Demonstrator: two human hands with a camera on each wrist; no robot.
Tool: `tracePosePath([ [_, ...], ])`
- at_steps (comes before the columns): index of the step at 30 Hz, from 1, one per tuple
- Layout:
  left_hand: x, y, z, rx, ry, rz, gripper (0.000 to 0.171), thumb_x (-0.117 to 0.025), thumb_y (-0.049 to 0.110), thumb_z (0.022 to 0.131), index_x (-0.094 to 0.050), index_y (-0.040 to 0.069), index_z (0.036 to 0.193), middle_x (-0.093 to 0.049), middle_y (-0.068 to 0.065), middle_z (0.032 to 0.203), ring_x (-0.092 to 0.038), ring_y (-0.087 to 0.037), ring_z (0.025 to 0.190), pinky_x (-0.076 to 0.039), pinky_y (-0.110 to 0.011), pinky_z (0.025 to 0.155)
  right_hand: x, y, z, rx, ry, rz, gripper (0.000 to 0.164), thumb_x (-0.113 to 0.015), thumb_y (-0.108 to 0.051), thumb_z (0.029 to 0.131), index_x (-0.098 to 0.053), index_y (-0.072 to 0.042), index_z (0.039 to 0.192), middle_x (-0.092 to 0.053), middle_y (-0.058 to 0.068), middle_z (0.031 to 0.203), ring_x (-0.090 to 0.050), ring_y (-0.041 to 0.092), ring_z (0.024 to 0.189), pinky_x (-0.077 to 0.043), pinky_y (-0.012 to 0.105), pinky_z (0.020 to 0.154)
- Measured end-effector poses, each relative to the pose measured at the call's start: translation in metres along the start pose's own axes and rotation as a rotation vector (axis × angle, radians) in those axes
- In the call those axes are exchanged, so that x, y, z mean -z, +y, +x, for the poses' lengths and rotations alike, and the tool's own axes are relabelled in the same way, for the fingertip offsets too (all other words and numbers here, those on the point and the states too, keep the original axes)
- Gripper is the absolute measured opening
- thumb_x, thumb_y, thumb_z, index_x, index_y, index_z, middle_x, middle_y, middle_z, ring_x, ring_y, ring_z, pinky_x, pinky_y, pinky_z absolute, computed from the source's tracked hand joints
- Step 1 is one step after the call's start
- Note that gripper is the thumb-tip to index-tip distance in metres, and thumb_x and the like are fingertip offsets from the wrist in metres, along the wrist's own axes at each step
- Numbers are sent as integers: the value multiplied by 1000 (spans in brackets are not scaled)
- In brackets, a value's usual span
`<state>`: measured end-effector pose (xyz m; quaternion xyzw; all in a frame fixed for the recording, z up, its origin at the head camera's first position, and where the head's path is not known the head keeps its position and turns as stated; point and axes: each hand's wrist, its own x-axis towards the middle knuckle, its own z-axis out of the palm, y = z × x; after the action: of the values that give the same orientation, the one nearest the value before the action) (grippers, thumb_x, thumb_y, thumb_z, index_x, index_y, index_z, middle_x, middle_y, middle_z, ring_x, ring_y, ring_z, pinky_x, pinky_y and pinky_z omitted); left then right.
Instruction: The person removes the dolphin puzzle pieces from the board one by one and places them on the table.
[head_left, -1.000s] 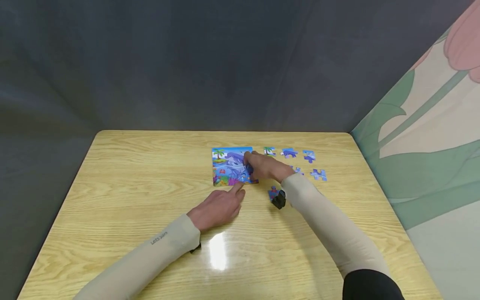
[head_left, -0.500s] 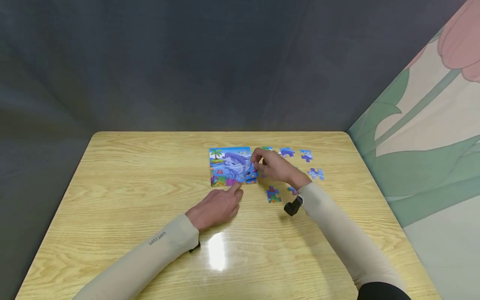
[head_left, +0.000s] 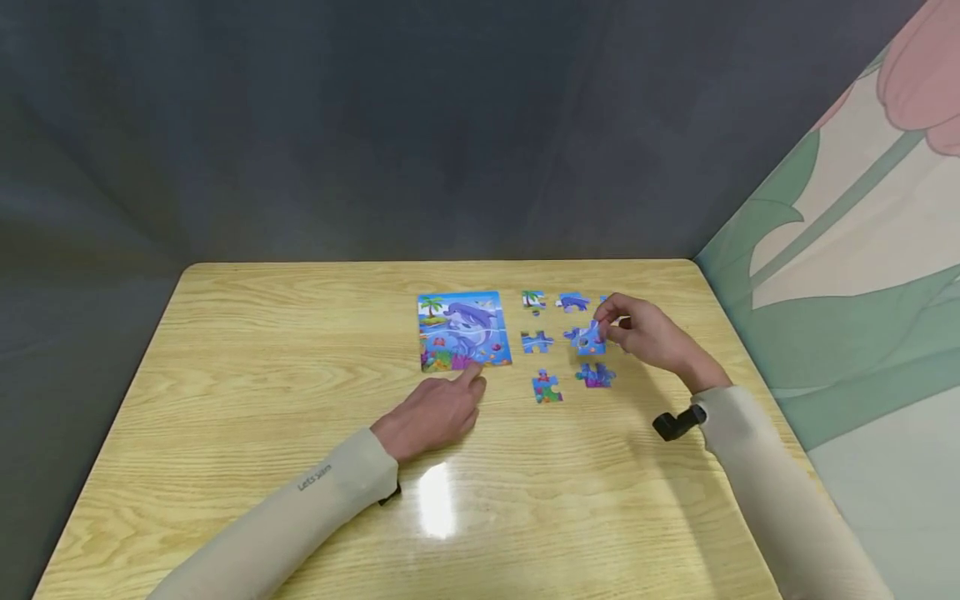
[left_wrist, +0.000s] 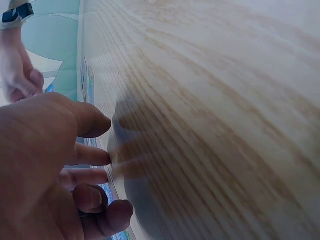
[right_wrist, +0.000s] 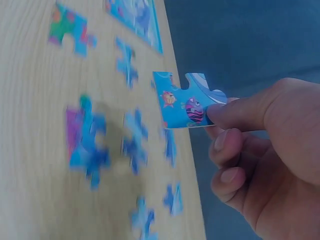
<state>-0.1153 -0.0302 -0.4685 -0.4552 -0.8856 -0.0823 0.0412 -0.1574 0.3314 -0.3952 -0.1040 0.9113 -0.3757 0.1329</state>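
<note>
My right hand [head_left: 648, 337] pinches a blue jigsaw puzzle piece [right_wrist: 182, 102] between thumb and fingers, raised over the loose pieces. A striped purple fish and a small orange fish are printed on it, seen in the right wrist view. To the left lies a dolphin picture [head_left: 463, 329], square and flat on the table. The index finger of my left hand [head_left: 431, 417] stretches to the picture's bottom edge, near its pink coral. In the left wrist view my left hand's fingers [left_wrist: 92, 155] hold nothing, and the picture is mostly hidden behind them.
Loose pieces lie in rows right of the picture: a palm tree piece [head_left: 533, 299], a dolphin piece [head_left: 573, 302], a blue piece [head_left: 537, 342], a red-and-green piece [head_left: 547, 387] and a purple coral piece [head_left: 596, 377]. A dark curtain [head_left: 450, 133] hangs behind the wooden table [head_left: 262, 375].
My right hand has moved right, away from the picture's right side to above the loose pieces, carrying the blue puzzle piece. My left hand has stayed at the picture's lower edge.
</note>
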Motion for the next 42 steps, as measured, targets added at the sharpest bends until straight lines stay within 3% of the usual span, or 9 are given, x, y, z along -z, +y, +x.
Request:
tracePosePath([
  [10,0,1,-1,-3,34,39,9,-61,15,103,-63,6,102,-57,-6,115,-25,-1,47,-32,-18,41,14,46,-35,-108,9,12,16,-55,-1,108,-60,7,121,-63,25,110,-54,11,71,-45,26,59],
  [17,1,2,-2,-7,53,43,9,-64,15,102,-63,6,102,-57,-5,114,-26,0,47,-32,-17,41,13,70,-46,-134,-18,15,15,-55,0,108,-60,8,120,-64,24,109,-57,13,75,-47,26,61],
  [23,1,4,-1,1,17,2,9,-62,13,103,-63,5,106,-57,-6,118,-25,0,47,-30,-17,41,10,85,-49,-147,-28,-32,16,-55,0,108,-61,9,119,-65,24,105,-55,12,74,-48,26,61],
  [28,1,5,-2,2,14,7,10,-63,14,103,-64,4,107,-58,-7,119,-24,-1,47,-30,-17,41,7,89,-49,-171,-19,-70,16,-55,-3,108,-63,7,118,-65,22,104,-55,12,75,-50,26,63],
  [35,0,5,-3,-11,64,60,13,-67,16,101,-65,4,105,-59,-7,117,-19,0,48,-29,-17,40,6,88,-47,-166,-4,-74,14,-56,-3,108,-65,6,115,-66,24,109,-58,13,78,-50,23,65],
  [42,0,3,-2,5,24,11,14,-64,16,102,-64,3,109,-61,-9,126,-27,-2,47,-32,-19,42,7,87,-48,-163,7,-81,15,-57,-3,107,-66,5,116,-67,22,108,-60,15,80,-51,24,67],
])
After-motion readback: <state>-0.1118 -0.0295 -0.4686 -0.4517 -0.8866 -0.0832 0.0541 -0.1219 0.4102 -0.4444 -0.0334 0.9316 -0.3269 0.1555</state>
